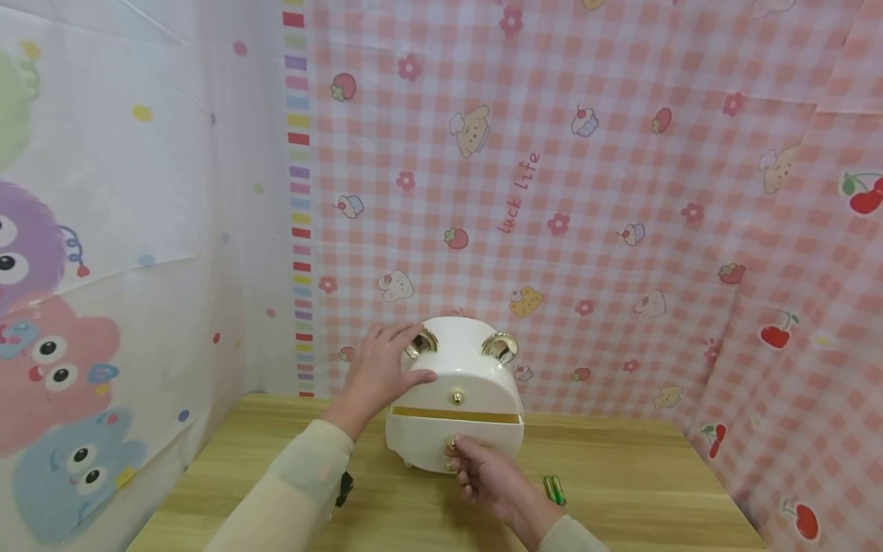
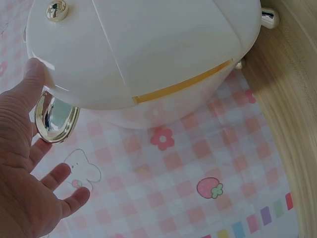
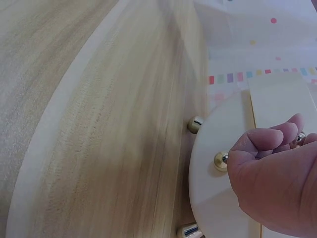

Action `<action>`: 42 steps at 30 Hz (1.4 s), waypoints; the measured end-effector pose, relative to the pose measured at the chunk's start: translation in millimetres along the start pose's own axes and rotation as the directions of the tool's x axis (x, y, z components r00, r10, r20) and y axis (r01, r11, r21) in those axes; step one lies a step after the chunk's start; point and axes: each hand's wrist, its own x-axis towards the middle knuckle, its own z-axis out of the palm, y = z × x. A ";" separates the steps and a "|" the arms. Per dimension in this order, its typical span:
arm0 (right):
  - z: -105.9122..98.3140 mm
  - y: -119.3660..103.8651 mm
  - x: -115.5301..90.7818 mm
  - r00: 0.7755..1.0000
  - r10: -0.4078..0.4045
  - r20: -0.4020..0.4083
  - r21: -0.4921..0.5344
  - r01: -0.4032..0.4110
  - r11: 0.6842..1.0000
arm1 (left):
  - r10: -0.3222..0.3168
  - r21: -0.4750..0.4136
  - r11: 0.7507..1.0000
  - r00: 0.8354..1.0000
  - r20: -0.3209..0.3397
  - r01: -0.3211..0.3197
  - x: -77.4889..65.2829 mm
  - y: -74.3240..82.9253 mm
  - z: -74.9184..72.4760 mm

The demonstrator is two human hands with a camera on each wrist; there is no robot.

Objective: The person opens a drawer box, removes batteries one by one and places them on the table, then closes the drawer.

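A white, rounded drawer box (image 1: pixel 458 349) with gold ear-shaped trims stands on the table. Its middle drawer (image 1: pixel 421 433) is pulled partly out, with a yellow edge showing above its front. My right hand (image 1: pixel 493 479) pinches that drawer's gold knob (image 1: pixel 453 441) between thumb and curled fingers. Below it sits another gold knob (image 3: pixel 221 161), on the lowest front. My left hand (image 1: pixel 379 372) rests against the box's upper left, fingers spread and thumb on the white shell. In the left wrist view its fingers lie around a shiny gold ear (image 2: pixel 56 118).
Two green batteries (image 1: pixel 554 490) lie on the wooden table (image 1: pixel 621 475) to the right of the box. A small black object (image 1: pixel 344 488) shows beside my left sleeve. A pink checked cloth (image 1: pixel 552 268) hangs right behind the box.
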 end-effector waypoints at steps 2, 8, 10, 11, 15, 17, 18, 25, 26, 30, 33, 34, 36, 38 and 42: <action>0.2 0.0 -0.3 1.000 -0.001 0.001 0.000 0.001 1.000 | 0.001 0.001 1.000 1.000 0.001 -0.001 0.1 -0.5 -0.8; 1.1 -0.5 -2.1 1.000 -0.002 0.007 0.004 0.002 1.000 | 0.000 0.011 1.000 1.000 0.009 0.000 0.8 -0.1 -3.2; 1.2 -1.0 -3.2 1.000 -0.002 0.011 0.005 0.002 1.000 | 0.001 0.010 1.000 1.000 0.011 -0.001 0.9 0.4 -3.4; 1.2 -1.2 -4.0 1.000 0.000 0.013 0.007 0.000 1.000 | 0.000 0.009 1.000 1.000 0.012 0.000 1.0 0.4 -3.1; 1.1 -1.5 -6.6 1.000 0.006 0.021 0.011 -0.007 1.000 | 0.000 0.017 1.000 1.000 0.014 0.000 1.3 0.4 -2.1; 0.9 -1.1 -7.6 1.000 0.011 0.021 0.009 -0.011 1.000 | -0.003 0.020 1.000 1.000 0.016 0.003 1.7 0.3 -1.6; 0.7 -0.9 -7.8 1.000 0.012 0.021 0.008 -0.012 1.000 | -0.005 0.021 1.000 1.000 0.017 0.005 1.9 0.3 -1.5; -1.3 1.1 -9.3 0.999 0.019 0.032 0.012 -0.020 1.000 | -0.009 0.013 1.000 1.000 0.017 0.009 2.2 1.6 -1.4; -1.5 1.4 -9.7 0.999 0.020 0.033 0.014 -0.020 1.000 | -0.008 0.013 1.000 1.000 0.016 0.008 2.1 1.7 -1.4; -1.5 1.7 -11.9 0.999 0.024 0.041 0.013 -0.024 1.000 | -0.006 0.010 1.000 1.000 0.012 0.006 1.6 1.2 -1.2; -1.2 1.9 -14.0 0.999 0.029 0.044 0.010 -0.029 1.000 | -0.004 0.003 1.000 1.000 0.009 0.004 1.0 0.8 -1.1; -1.0 1.9 -14.6 0.998 0.031 0.047 0.007 -0.031 0.999 | -0.005 0.001 1.000 1.000 0.010 0.005 0.8 0.5 -1.0; -1.0 2.4 -15.8 0.998 0.034 0.051 0.006 -0.034 0.999 | -0.004 0.001 1.000 1.000 0.009 0.004 0.4 0.2 -0.9; -0.9 2.6 -17.3 0.998 0.040 0.057 0.007 -0.040 0.999 | -0.005 -0.002 1.000 1.000 0.012 0.005 0.6 0.0 -0.6; -0.3 2.9 -19.3 0.997 0.044 0.059 0.005 -0.045 0.999 | -0.003 -0.008 1.000 1.000 0.010 0.003 0.5 -1.2 0.1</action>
